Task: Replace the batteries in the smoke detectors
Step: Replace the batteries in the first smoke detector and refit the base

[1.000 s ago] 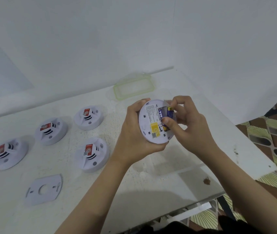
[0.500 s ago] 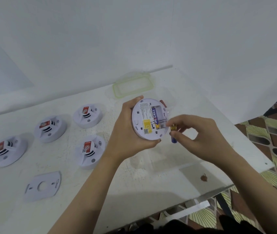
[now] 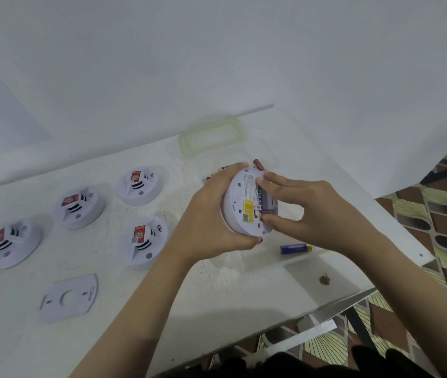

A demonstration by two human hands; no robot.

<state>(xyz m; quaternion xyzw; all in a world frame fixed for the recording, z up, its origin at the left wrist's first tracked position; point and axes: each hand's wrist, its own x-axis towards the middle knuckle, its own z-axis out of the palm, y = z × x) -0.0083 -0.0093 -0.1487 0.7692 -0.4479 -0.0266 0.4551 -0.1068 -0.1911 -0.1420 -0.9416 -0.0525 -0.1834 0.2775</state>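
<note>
Over the right half of the table (image 3: 216, 296), the left hand (image 3: 211, 214) grips a smoke detector (image 3: 240, 207) by its rim, held off the surface with its back toward the camera. The right hand (image 3: 320, 214) has its fingers (image 3: 268, 179) drawn narrow: forefinger and thumb pinch the ends of the seated battery (image 3: 265, 203) in the open compartment. A blue battery (image 3: 296, 248) lies on the table just below that hand, near the right edge. A red battery (image 3: 258, 164) shows behind the detector, and a green-rimmed lid (image 3: 211, 139) sits by the back wall. Four other detectors (image 3: 143, 241) and a mounting plate (image 3: 68, 297) lie well apart to the left, with bare surface between them and the arms. Half a second ago the right hand held the blue battery beside the detector; now the battery lies loose and the hand is back at the compartment.
</note>
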